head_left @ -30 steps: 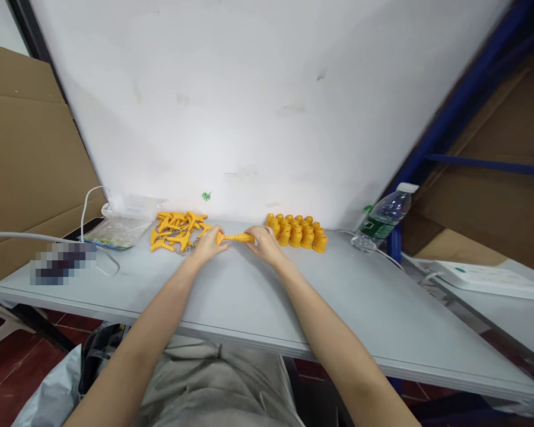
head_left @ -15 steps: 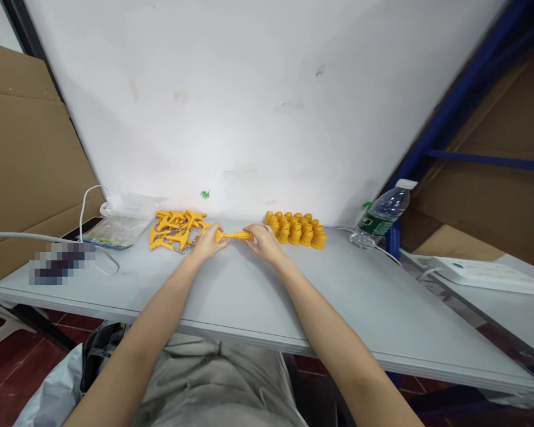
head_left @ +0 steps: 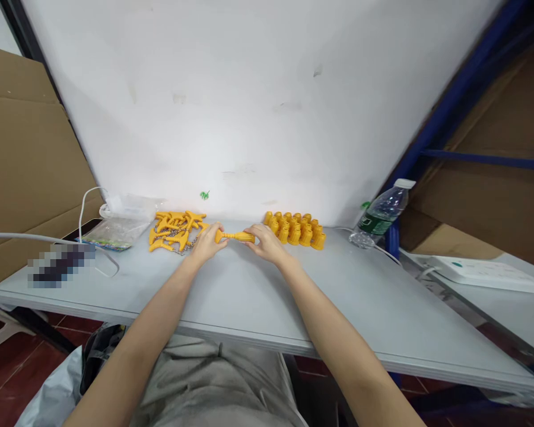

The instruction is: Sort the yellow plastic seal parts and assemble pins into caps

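Both hands meet above the middle of the table around a yellow plastic piece with a ringed, screw-like stem [head_left: 229,235]. My left hand [head_left: 206,243] is closed on its left end, which the fingers partly hide. My right hand [head_left: 269,243] grips a ridged yellow cap [head_left: 245,236] at the stem's other end; I cannot tell how far the two fit together. Left of my hands lies a heap of yellow branched plastic pieces with bead chains [head_left: 173,228]. Several yellow ridged cups [head_left: 295,233] stand in rows beyond my right hand.
A clear water bottle [head_left: 385,207] leans near the blue frame at the right. Plastic bags [head_left: 115,230] and a white cable [head_left: 26,236] lie at the left, beside a cardboard sheet [head_left: 26,166]. A white power strip [head_left: 485,274] rests on the right-hand surface.
My right fingers have shifted slightly around the ridged cap, and more of its ridges show. My left hand stays in almost the same place.
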Available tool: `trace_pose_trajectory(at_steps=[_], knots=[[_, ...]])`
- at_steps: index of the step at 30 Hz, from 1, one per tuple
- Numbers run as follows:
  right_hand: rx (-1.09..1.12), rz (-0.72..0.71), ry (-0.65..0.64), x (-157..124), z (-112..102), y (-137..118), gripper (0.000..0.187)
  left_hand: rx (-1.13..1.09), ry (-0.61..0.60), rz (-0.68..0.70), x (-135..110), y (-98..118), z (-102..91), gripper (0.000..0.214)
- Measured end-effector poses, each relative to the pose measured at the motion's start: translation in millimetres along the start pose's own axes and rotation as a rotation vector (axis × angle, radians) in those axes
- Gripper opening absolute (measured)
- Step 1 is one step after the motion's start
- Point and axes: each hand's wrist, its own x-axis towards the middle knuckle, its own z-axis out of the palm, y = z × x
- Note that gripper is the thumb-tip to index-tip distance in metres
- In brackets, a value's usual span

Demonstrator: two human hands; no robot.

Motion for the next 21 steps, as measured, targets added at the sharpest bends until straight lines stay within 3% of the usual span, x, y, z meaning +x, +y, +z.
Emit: trace_pose_trajectory(at_steps=[10, 21], knots=[[0.286, 0.261, -0.147, 2.9, -4.6, -10.2, 0.024, 0.019, 0.03, 0.09, -0.1, -8.9, 5.7, 0.02], [0.423, 0.404, -0.166, 3.9, 0.5, -10.5, 0.035, 0.021, 0.017, 0.105, 0.9, -11.2, 6.5, 0.02]])
